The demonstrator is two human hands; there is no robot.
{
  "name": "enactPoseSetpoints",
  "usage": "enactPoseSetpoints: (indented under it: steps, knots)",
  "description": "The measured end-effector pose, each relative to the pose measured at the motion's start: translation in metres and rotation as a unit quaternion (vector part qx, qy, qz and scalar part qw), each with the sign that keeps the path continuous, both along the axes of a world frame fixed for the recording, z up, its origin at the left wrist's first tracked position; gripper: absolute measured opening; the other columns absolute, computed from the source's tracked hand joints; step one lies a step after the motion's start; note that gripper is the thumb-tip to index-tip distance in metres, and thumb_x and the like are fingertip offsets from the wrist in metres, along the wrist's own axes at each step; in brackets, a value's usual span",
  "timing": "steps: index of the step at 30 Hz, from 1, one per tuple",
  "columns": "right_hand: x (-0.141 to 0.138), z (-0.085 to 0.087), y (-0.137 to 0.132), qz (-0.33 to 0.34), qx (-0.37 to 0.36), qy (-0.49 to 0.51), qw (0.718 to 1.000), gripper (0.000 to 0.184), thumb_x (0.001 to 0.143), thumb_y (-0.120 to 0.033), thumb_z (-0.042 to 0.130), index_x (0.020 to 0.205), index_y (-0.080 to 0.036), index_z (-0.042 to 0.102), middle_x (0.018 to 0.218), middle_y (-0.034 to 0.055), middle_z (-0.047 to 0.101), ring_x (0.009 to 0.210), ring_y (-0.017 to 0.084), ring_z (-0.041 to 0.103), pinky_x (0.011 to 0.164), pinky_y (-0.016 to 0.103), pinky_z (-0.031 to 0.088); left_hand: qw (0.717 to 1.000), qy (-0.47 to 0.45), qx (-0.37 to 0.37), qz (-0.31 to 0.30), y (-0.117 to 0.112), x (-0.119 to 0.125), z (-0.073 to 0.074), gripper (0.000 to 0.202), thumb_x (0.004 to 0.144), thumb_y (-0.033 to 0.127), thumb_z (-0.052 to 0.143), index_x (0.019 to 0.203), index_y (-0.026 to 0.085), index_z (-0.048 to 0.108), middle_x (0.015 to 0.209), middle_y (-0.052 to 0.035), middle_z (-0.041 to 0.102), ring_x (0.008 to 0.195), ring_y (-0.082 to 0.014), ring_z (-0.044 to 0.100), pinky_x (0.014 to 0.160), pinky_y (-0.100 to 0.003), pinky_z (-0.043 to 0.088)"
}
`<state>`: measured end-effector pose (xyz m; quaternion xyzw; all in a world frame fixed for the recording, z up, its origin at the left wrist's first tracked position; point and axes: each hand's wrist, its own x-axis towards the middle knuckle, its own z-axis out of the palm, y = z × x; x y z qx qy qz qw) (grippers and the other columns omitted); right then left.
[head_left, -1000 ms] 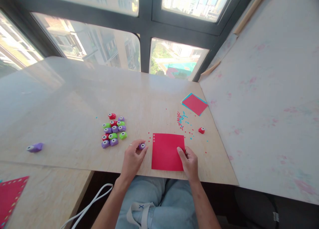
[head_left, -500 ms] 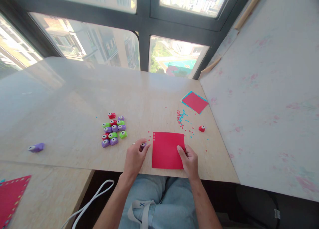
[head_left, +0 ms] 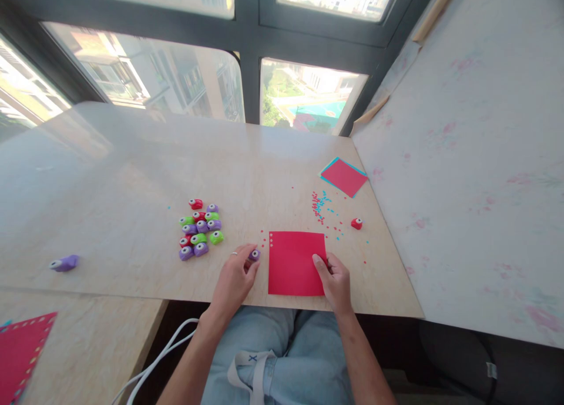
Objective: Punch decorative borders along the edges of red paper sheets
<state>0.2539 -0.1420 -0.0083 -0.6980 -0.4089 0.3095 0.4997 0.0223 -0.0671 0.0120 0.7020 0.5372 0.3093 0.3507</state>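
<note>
A small purple craft punch (head_left: pixel 254 255) is between the thumb and fingers of my left hand (head_left: pixel 237 273), just left of the red paper. My right hand (head_left: pixel 333 277) pinches the right edge of that square red sheet (head_left: pixel 294 267), thumb on top and fingers beneath. Several small holes run down the sheet's upper left edge. A few red paper bits (head_left: pixel 262 238) lie between the punch and the sheet. Left of my left hand stands a cluster of red, green and purple craft punches (head_left: pixel 201 226).
Red and blue punched bits (head_left: pixel 321 208) are scattered beyond the sheet, near a red punch (head_left: pixel 356 223). Stacked coloured paper (head_left: pixel 344 177) lies by the wall. A long purple punch (head_left: pixel 64 263) and a red sheet with punched edges (head_left: pixel 26 352) are at left. A white cable (head_left: pixel 163 358) hangs below.
My left hand has shifted slightly left with the purple punch, away from the red sheet's edge, and more of the punch shows. My right hand keeps its hold on the sheet.
</note>
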Motion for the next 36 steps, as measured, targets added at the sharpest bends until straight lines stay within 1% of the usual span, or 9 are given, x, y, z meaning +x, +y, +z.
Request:
enactPoseSetpoints:
  steps: [2,6,11,14,20,27,33,36]
  knots:
    - [-0.0002,0.0006,0.0000,0.002,0.001,-0.001,1.000,0.037,0.088,-0.052,0.059,0.078,-0.017,0.063,0.066,-0.0015,0.053,0.058,0.013,0.041,0.053,0.024,0.036,1.000,-0.001,0.010,-0.007,0.0003,-0.0011,0.0012,0.030,0.081,0.020,0.056,0.109,0.020,0.066,0.109,-0.0094,0.070,0.087,-0.0218,0.066,0.083,-0.037,0.053]
    - [-0.0002,0.0010,-0.0001,0.002,0.003,-0.004,1.000,0.037,0.088,-0.052,0.059,0.077,-0.017,0.063,0.065,-0.0019,0.052,0.058,0.013,0.041,0.053,0.024,0.035,1.000,0.006,0.008,-0.010,0.0009,-0.0019,0.0028,0.026,0.083,0.022,0.056,0.106,0.020,0.066,0.106,-0.0082,0.069,0.083,-0.0208,0.065,0.080,-0.036,0.053]
    - [-0.0005,0.0013,0.0001,-0.001,0.001,-0.007,1.000,0.037,0.088,-0.052,0.060,0.072,-0.018,0.058,0.062,-0.0034,0.048,0.057,0.012,0.040,0.052,0.024,0.035,1.000,0.020,0.012,-0.002,0.0007,-0.0024,0.0018,0.021,0.083,0.025,0.058,0.102,0.021,0.066,0.100,-0.0069,0.068,0.078,-0.0203,0.064,0.076,-0.035,0.051]
    - [-0.0010,0.0022,0.0001,-0.001,0.002,0.000,1.000,0.036,0.087,-0.051,0.060,0.072,-0.018,0.058,0.062,-0.0033,0.049,0.057,0.012,0.041,0.053,0.024,0.035,1.000,0.020,0.010,0.001,0.0005,-0.0027,0.0010,0.018,0.085,0.027,0.058,0.100,0.021,0.065,0.097,-0.0062,0.068,0.076,-0.0198,0.063,0.074,-0.034,0.050]
    - [-0.0008,0.0021,0.0000,0.000,-0.001,0.001,1.000,0.036,0.088,-0.051,0.060,0.074,-0.018,0.060,0.064,-0.0023,0.051,0.058,0.013,0.041,0.052,0.024,0.035,1.000,0.016,0.008,-0.005,0.0002,-0.0028,-0.0003,0.018,0.087,0.029,0.057,0.101,0.021,0.064,0.097,-0.0063,0.067,0.077,-0.0197,0.062,0.074,-0.034,0.049]
    - [-0.0011,0.0028,0.0003,0.000,-0.001,-0.004,1.000,0.037,0.088,-0.051,0.060,0.072,-0.018,0.058,0.063,-0.0032,0.048,0.057,0.012,0.039,0.052,0.024,0.033,1.000,0.009,0.012,-0.004,-0.0005,-0.0010,-0.0010,0.017,0.086,0.029,0.058,0.100,0.021,0.065,0.095,-0.0058,0.069,0.074,-0.0186,0.063,0.072,-0.031,0.050]
    - [-0.0005,0.0002,-0.0002,0.000,0.001,-0.006,1.000,0.035,0.088,-0.050,0.060,0.073,-0.018,0.058,0.063,-0.0031,0.048,0.057,0.012,0.038,0.051,0.024,0.032,1.000,0.015,0.005,0.000,-0.0010,-0.0001,-0.0053,0.018,0.087,0.032,0.060,0.101,0.021,0.064,0.092,-0.0050,0.069,0.074,-0.0190,0.063,0.072,-0.031,0.050]
    - [0.0001,-0.0012,-0.0002,0.003,0.003,-0.004,1.000,0.035,0.089,-0.049,0.060,0.073,-0.018,0.057,0.063,-0.0034,0.047,0.058,0.012,0.037,0.052,0.024,0.032,1.000,0.020,0.011,-0.004,-0.0014,0.0010,-0.0071,0.017,0.088,0.031,0.060,0.101,0.021,0.063,0.094,-0.0046,0.069,0.076,-0.0190,0.064,0.073,-0.031,0.049]
